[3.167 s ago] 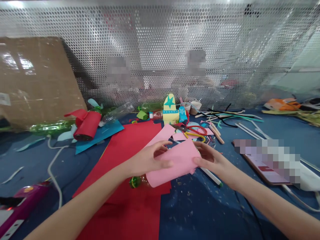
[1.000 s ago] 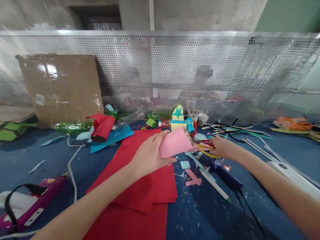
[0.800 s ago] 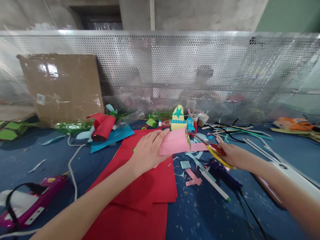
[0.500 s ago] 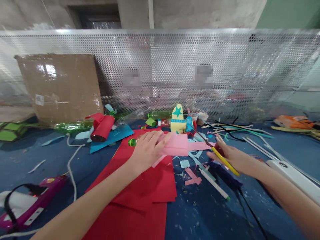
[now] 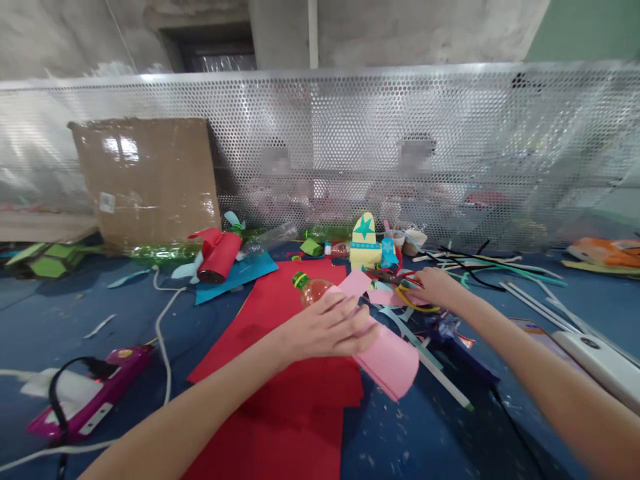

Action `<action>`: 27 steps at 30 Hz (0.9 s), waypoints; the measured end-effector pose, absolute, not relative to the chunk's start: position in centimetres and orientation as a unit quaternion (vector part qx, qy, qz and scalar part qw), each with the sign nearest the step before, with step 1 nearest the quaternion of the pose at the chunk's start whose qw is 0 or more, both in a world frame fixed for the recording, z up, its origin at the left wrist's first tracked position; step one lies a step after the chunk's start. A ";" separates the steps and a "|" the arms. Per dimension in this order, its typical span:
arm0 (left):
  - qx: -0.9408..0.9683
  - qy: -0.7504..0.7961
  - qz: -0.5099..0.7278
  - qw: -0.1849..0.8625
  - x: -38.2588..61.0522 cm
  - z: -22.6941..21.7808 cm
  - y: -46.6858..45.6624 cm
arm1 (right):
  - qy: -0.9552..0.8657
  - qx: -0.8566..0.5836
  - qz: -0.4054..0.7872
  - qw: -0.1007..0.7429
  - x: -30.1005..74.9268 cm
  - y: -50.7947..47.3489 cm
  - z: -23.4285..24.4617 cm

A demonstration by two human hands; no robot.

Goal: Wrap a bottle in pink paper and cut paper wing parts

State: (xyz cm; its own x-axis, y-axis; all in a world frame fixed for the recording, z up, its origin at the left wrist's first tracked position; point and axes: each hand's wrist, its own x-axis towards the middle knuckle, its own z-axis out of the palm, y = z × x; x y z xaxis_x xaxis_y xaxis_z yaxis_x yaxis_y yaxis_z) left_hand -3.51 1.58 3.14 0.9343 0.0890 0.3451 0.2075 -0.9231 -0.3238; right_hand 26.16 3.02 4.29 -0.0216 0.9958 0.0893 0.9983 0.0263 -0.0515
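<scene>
Hands well apart, left clamped on work, right out at tools. Left hand (image 5: 330, 328) wrapped over a bottle (image 5: 315, 291) sleeved in pink paper (image 5: 393, 363), with fingers bent across the sleeve. Bottle tilted, green cap (image 5: 300, 280) toward the far left, pink end toward the near right, over the right edge of stacked red sheets (image 5: 273, 427). Pink flap (image 5: 355, 283) just beyond the knuckles; impossible to tell whether joined to the sleeve.

Right hand (image 5: 431, 288) at the handles of scissors (image 5: 411, 303), one loop yellow, the other red, blades pointing left; too unclear to tell whether gripped or only touched. Pink scrap (image 5: 384, 297) just beside the scissors, with pale blue scraps (image 5: 403, 323) nearer. White pen (image 5: 445, 380) with green tip and dark blue tool (image 5: 465, 357) on black cable, both nearer than the right hand.

Farther out, yellow cutout (image 5: 365, 245) with teal star beyond the red sheets, red paper-wrapped cylinder (image 5: 220, 259) on a blue sheet (image 5: 240, 279) to the left, thin coloured stems (image 5: 493, 267) to the right. Magenta power strip (image 5: 93, 393) at near left. Cardboard (image 5: 150, 187) leaning against a perforated metal screen (image 5: 345, 133) at the back.
</scene>
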 end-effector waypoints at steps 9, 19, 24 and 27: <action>-0.968 -0.080 -0.234 0.040 -3.3 2.6 1.3 | -0.748 -0.482 0.379 0.252 18.6 -6.4 4.8; -0.708 -0.321 -0.402 -0.484 -2.1 4.7 3.0 | -0.441 -0.467 0.647 0.411 17.7 -7.7 2.8; -0.567 -0.261 -0.339 -0.704 -1.2 4.9 1.6 | -0.382 -0.486 0.691 0.375 17.4 -8.1 2.4; -0.548 -0.270 -0.363 -0.703 -1.1 4.6 0.9 | -0.408 -0.491 0.681 0.359 17.5 -8.2 2.3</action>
State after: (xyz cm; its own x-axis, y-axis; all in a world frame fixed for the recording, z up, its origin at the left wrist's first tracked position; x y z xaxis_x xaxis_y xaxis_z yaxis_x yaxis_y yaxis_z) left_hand -1.08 0.92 4.61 0.5904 0.8069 0.0183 -0.2147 0.1352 0.9673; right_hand 17.48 -8.24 2.33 -0.2609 0.8894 -0.3754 -0.0880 -0.4092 -0.9082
